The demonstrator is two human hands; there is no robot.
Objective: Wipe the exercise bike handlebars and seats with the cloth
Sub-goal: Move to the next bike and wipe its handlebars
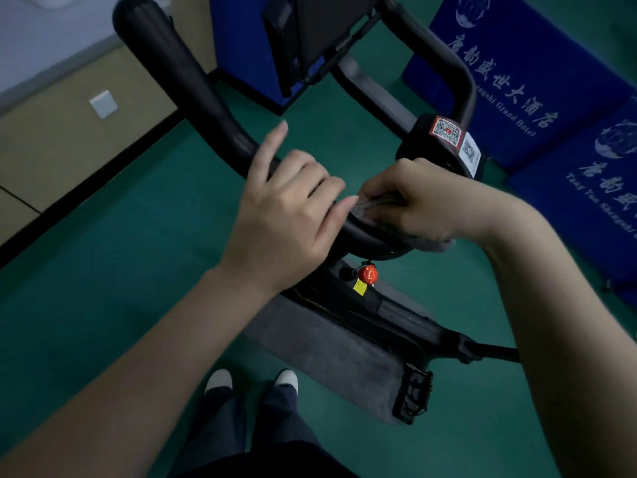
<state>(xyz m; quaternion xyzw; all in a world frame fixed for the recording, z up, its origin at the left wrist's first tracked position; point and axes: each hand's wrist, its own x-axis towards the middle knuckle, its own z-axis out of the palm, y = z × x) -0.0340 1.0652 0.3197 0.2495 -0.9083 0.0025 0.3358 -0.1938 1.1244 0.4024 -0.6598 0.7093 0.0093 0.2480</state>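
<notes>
The black exercise bike handlebar [179, 74] runs from the upper left down to the centre and loops round to the right. My right hand [417, 198] grips a grey cloth [379, 207] wrapped over the handlebar's curved near section. My left hand [289, 208] rests on the bar just left of the cloth, fingers loosely bent, index finger lifted, fingertips touching the cloth's edge. No seat is in view.
A red knob [368, 273] sits on the bike frame below the bar, with a pedal [413, 395] lower right over a grey mat [327, 343]. Blue padded mats [517, 81] lean at right. A console [320, 32] stands ahead. My shoes [251, 379] stand on green floor.
</notes>
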